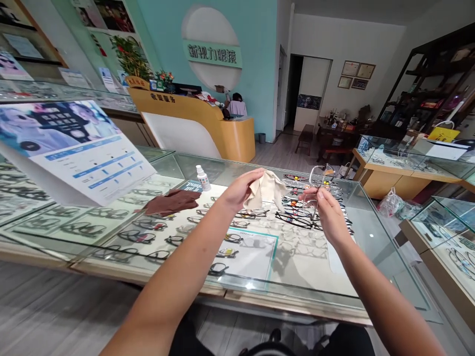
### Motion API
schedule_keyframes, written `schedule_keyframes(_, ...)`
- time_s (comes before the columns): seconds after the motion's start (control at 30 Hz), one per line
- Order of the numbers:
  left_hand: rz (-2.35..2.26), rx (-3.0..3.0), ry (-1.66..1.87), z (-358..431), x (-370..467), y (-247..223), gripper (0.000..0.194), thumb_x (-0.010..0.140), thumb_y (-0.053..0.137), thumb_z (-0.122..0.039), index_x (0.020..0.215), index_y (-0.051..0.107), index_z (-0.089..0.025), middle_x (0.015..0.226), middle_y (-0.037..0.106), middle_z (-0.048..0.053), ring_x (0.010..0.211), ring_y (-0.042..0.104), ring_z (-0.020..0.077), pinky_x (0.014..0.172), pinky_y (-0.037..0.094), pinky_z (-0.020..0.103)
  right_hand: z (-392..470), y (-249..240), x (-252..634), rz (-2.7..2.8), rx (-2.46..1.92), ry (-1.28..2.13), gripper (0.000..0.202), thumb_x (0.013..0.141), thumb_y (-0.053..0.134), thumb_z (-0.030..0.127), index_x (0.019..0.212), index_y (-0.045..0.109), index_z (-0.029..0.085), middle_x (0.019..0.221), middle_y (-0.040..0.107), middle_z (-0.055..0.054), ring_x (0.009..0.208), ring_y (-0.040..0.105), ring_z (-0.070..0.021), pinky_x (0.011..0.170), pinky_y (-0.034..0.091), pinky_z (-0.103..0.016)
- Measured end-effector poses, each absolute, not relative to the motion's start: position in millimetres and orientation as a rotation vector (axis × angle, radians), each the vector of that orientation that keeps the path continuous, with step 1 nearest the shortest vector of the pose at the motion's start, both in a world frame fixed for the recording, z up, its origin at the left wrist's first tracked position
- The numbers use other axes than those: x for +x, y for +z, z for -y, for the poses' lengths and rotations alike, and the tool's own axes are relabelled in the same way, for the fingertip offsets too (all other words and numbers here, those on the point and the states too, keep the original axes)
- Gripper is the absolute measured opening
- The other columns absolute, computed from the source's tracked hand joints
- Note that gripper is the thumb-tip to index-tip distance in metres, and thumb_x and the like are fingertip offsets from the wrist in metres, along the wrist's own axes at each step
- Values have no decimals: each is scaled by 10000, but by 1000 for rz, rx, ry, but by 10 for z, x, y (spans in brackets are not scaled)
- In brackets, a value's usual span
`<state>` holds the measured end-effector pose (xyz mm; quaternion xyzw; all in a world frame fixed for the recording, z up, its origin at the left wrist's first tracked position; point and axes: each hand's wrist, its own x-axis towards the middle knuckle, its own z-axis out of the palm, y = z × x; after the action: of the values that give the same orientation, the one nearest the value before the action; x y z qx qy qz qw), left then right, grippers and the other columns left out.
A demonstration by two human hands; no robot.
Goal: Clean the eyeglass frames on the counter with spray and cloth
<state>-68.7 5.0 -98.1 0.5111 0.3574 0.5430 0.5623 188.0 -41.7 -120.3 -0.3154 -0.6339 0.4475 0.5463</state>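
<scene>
With our left hand (240,190) pinching a cream cloth (267,192) and our right hand (330,210) pinching clear glasses (326,173) mostly above its fingertips, we have both lifted but not yet touching.

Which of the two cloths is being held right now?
The cream cloth: the left hand holds it above the glass counter, while the brown cloth lies crumpled on top, near the white bottle.

The cream cloth (266,192) hung in loose folds — the clear-lensed glasses (321,174) were held up, apart, to its right.
</scene>
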Motion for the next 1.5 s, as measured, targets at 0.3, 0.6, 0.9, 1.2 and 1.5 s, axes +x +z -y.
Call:
schedule_keyframes(0.3, -610, 1096, 989, 144, -279, -1157, 523, 632, 928, -505, 933, 638, -190, 817, 698, 21, 689, 663, 175, 635, 528, 270, 540, -1149, 1812, 1603, -715, 948, 432, 1006, 561, 650, 1031, 800, 292, 1283, 708, -73, 1342, 587, -292, 1193, 412, -460)
schedule_keyframes(0.6, -647, 1123, 940, 200, -259, -1169, 480, 628, 935, -294, 1019, 689, -166, 792, 705, -6, 619, 610, 115, 567, 434, 208, 513, -1193, 1763, 1609, -744, 1025, 445, 970, 603, 684, 1012, 815, 294, 1196, 721, -56, 1248, 623, -275, 1153, 419, -418)
schedule_keyframes(0.9, -740, 1058, 1010, 97, -289, -1203, 617, 579, 1009, -528, 1010, 789, -145, 803, 751, 39, 648, 648, 137, 547, 424, 201, 454, -1200, 1818, 1533, -856, 990, 473, 974, 589, 665, 993, 811, 247, 1005, 660, -40, 960, 590, -217, 935, 461, -355)
schedule_keyframes(1.2, -717, 1126, 958, 72, -350, -1228, 567, 623, 1003, -503, 1001, 797, -134, 779, 738, 37, 659, 636, 126, 600, 441, 203, 415, -1189, 1858, 1492, -835, 961, 432, 956, 622, 647, 954, 812, 259, 1001, 664, -41, 972, 597, -231, 983, 461, -392)
schedule_keyframes(1.5, -610, 1039, 1083, 173, -395, -1088, 552, 577, 1044, -444, 947, 761, -148, 840, 777, 48, 703, 705, 157, 634, 506, 216, 526, -1081, 1846, 1604, -652, 952, 380, 1000, 604, 610, 972, 805, 289, 1189, 776, -57, 1268, 662, -283, 1164, 431, -462)
